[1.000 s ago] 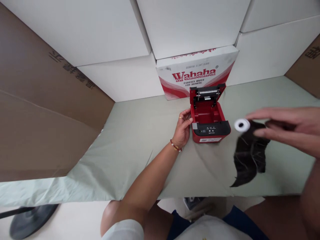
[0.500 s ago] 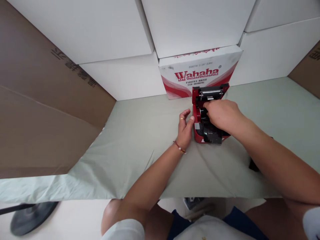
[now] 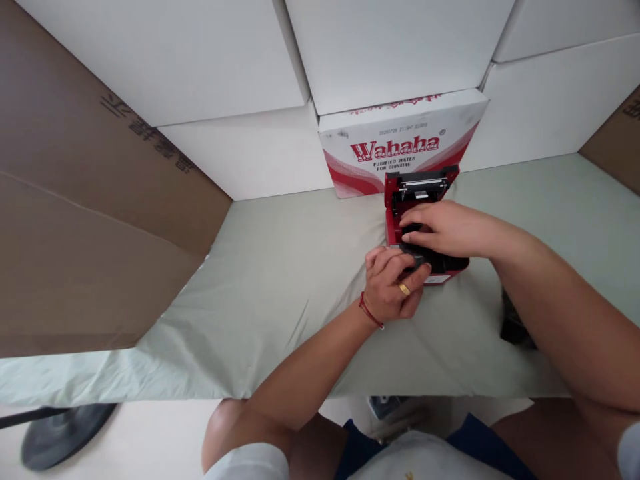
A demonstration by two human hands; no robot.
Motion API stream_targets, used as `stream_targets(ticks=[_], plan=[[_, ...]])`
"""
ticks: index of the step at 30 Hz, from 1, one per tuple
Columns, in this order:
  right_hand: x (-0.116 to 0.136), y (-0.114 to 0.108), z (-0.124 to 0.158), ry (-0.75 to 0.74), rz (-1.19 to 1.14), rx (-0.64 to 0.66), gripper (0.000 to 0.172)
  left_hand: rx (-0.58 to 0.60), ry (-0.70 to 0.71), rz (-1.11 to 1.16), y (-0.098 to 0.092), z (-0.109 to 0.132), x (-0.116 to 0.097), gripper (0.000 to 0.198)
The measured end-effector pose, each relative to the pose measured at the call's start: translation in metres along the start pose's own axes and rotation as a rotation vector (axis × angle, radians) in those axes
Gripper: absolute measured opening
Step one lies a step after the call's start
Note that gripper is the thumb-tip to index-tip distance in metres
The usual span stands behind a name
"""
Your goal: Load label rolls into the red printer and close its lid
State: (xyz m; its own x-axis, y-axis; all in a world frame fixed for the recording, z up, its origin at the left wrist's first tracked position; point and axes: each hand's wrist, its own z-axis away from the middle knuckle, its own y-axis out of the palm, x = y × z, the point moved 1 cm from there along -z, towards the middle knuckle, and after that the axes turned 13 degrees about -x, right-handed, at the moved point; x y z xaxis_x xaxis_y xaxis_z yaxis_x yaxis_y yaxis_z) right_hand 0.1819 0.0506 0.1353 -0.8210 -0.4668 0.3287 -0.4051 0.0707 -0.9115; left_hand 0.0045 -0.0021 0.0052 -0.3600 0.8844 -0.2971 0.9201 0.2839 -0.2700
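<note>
A red and black printer-like machine (image 3: 447, 275) stands on the cloth with its lid (image 3: 423, 180) raised. Inside lies a black ribbon roll (image 3: 413, 227), mostly covered by my right hand (image 3: 443, 227). That hand reaches in from the right, its thumb and fingers curved about the roll. At the machine's front left, my left hand (image 3: 393, 280) is closed, pinching the loose black film (image 3: 417, 259) between thumb and fingers. Much of the film and the machine's inside is hidden by the hands.
Behind the machine leans a white and red Wahaha carton (image 3: 400, 150) against stacked white boxes (image 3: 240, 160). A large brown carton (image 3: 100, 233) stands on the left. A dark object (image 3: 515, 323) lies partly under my right forearm on the green cloth (image 3: 280, 267).
My left hand has moved from the machine's left side to its front and closed on the black film. My right hand has shifted slightly, its fingers more spread at the roll.
</note>
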Motion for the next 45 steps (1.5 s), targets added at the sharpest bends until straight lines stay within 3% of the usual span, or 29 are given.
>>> stream_targets(ticks=[2,4,6,8,11,14,19,22,24,28,34,36,38,41,43,45], plan=[[0.003,-0.017,0.011,0.038,-0.198,-0.093,0.02,0.073,-0.133,0.098,0.0,0.002,0.003,0.044],[0.003,-0.031,0.016,0.15,-0.292,-0.314,0.026,0.103,-0.209,0.15,0.0,0.003,0.005,0.044],[-0.003,-0.038,0.015,0.21,-0.242,-0.612,0.03,0.101,-0.225,0.163,0.0,0.003,0.004,0.042],[-0.014,-0.035,0.008,0.186,-0.103,-0.784,0.034,0.097,-0.225,0.163,0.001,0.003,0.004,0.041],[-0.03,-0.018,-0.006,0.116,0.02,-0.725,0.047,0.101,-0.224,0.159,0.002,0.002,0.003,0.041],[-0.031,-0.005,-0.005,0.042,-0.019,-0.622,0.044,0.098,-0.186,0.131,0.002,0.003,0.003,0.042],[-0.006,-0.001,0.038,0.023,-0.047,-0.665,0.04,0.085,-0.165,0.077,0.001,0.005,0.003,0.044],[0.002,0.008,0.069,-0.01,-0.048,-0.592,0.038,0.118,-0.234,0.071,0.0,0.003,0.002,0.041],[0.002,0.015,0.082,-0.027,-0.044,-0.555,0.037,0.067,-0.203,0.061,0.0,0.001,0.001,0.04],[-0.003,0.025,0.091,-0.009,-0.048,-0.54,0.038,-0.018,-0.184,0.061,0.001,-0.002,-0.001,0.034],[-0.006,0.034,0.094,-0.009,-0.087,-0.593,0.037,0.008,-0.292,0.1,-0.002,-0.005,-0.006,0.031],[-0.006,0.039,0.096,-0.003,-0.093,-0.632,0.036,-0.07,-0.314,0.148,-0.004,-0.006,-0.005,0.037],[-0.006,0.045,0.098,0.005,-0.102,-0.679,0.035,-0.194,-0.415,0.212,-0.006,-0.007,0.001,0.043],[-0.006,0.052,0.102,-0.01,-0.13,-0.718,0.032,-0.319,-0.744,0.372,-0.003,-0.008,0.018,0.05],[-0.005,0.052,0.105,-0.036,-0.143,-0.744,0.03,-0.307,-0.957,0.538,0.001,-0.008,0.03,0.063],[-0.003,0.05,0.109,-0.041,-0.118,-0.808,0.028,-0.261,-1.071,0.69,0.005,-0.011,0.038,0.077]])
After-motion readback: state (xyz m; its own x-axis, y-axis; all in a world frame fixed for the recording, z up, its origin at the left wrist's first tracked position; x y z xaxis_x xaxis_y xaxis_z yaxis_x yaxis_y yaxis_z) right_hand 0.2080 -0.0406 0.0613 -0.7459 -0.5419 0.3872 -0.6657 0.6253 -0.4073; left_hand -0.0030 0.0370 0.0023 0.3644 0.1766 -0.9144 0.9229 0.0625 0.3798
